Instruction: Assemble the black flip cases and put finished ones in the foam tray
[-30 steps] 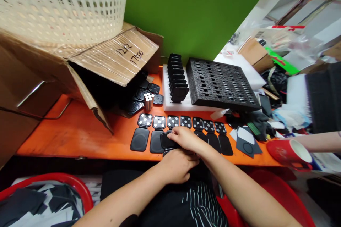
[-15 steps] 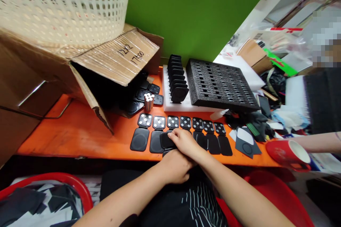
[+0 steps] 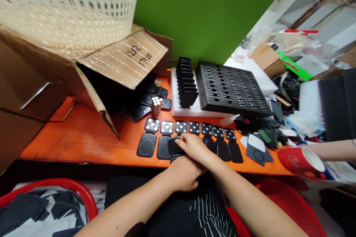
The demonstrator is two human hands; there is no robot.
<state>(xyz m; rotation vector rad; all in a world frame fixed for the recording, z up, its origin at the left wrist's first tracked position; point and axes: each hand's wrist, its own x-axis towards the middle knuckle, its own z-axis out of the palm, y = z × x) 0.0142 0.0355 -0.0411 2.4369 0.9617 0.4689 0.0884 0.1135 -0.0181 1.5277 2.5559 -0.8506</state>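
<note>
We are viewing a white perforated plastic basket (image 3: 69, 3) resting on an open brown cardboard box (image 3: 122, 59); a black slotted foam tray (image 3: 230, 89) is lying on the orange tabletop (image 3: 78, 137), with a red ceramic mug (image 3: 302, 161) sitting at the right end.

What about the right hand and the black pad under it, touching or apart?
Touching. In the head view the right hand lays its fingertips directly on the black pad, no gap.
</note>
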